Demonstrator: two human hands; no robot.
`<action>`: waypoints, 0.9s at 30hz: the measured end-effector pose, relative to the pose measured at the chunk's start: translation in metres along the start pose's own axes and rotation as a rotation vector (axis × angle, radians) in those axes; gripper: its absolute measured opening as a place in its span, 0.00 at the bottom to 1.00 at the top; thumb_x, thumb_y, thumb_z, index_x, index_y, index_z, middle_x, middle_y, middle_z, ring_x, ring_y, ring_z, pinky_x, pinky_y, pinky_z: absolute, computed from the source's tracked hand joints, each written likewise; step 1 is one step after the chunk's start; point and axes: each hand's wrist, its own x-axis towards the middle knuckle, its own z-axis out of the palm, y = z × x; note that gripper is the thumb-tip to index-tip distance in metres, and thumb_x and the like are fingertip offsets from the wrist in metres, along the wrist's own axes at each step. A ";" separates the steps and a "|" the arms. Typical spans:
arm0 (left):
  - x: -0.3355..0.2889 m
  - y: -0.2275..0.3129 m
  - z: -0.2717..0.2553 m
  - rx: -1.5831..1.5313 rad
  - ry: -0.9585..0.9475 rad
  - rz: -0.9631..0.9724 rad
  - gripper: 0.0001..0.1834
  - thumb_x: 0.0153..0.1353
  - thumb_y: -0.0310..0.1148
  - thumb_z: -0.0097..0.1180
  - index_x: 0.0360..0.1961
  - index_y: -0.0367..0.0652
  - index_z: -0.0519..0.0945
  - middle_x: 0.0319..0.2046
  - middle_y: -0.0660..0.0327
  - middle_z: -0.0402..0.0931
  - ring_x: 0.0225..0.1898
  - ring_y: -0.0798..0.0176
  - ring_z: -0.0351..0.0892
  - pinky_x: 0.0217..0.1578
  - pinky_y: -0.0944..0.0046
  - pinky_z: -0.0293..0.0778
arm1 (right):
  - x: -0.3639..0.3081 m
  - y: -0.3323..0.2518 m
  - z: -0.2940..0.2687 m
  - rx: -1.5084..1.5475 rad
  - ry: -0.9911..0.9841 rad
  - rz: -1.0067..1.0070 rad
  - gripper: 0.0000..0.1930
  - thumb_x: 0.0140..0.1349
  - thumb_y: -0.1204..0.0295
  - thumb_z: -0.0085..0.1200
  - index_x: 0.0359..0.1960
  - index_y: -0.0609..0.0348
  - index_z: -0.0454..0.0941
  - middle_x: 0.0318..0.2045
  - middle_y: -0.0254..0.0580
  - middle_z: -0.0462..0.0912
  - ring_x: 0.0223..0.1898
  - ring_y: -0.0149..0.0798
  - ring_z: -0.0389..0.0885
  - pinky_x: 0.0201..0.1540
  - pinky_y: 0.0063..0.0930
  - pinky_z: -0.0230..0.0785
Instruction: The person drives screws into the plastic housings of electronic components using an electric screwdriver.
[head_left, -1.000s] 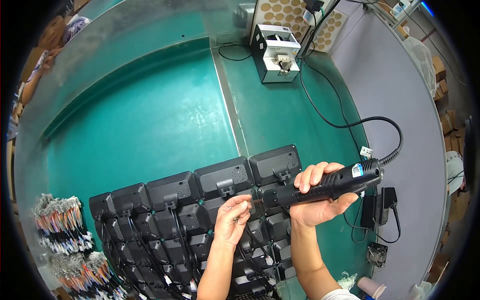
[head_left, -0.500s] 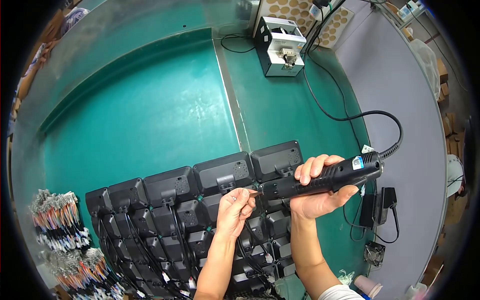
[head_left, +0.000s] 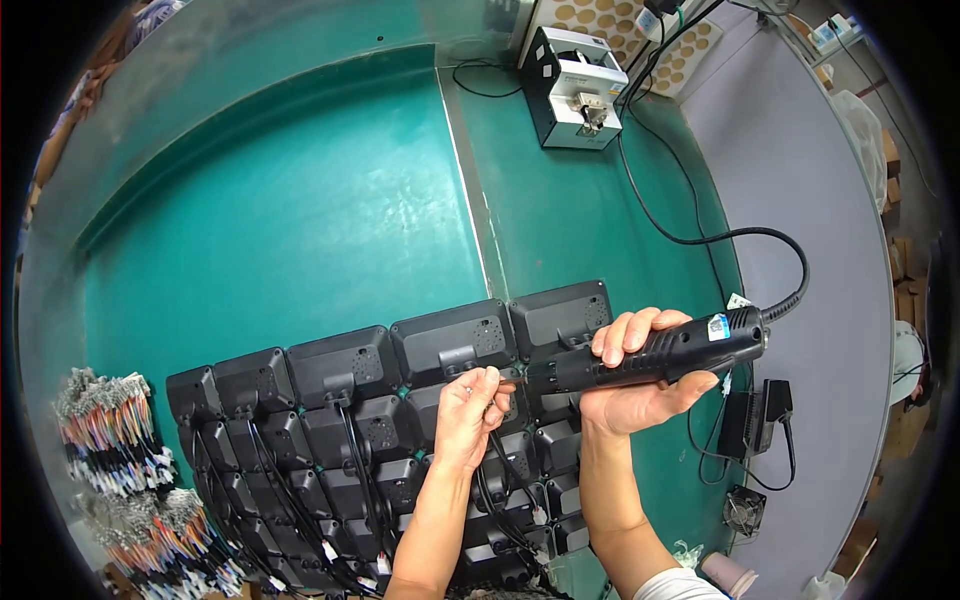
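A black electric screwdriver lies across my right hand, whose fingers curl over its top and whose thumb rests along the lower side. Its nose points left toward my left hand. There, thumb and fingertips are pinched around the thin screwdriver bit; whether a screw is also between them is too small to see. Both hands are above rows of black plastic display housings, which lie backs up, several with black cables trailing from them.
A screw feeder machine stands at the back right on the green mat. The screwdriver's cord loops along the right side. A black power adapter and a small fan sit at right. Wire bundles are piled at left.
The whole view has shifted slightly. My left fingertips have moved a little at the bit, while my right hand keeps the same hold on the screwdriver.
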 end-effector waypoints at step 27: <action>-0.009 0.015 -0.014 -0.200 0.124 0.061 0.10 0.60 0.27 0.44 0.40 0.32 0.70 0.23 0.60 0.70 0.17 0.78 0.60 0.14 0.82 0.53 | 0.037 0.076 -0.021 -0.299 -0.186 -0.098 0.31 0.41 0.48 0.62 0.33 0.63 0.63 0.23 0.41 0.70 0.21 0.33 0.70 0.24 0.24 0.66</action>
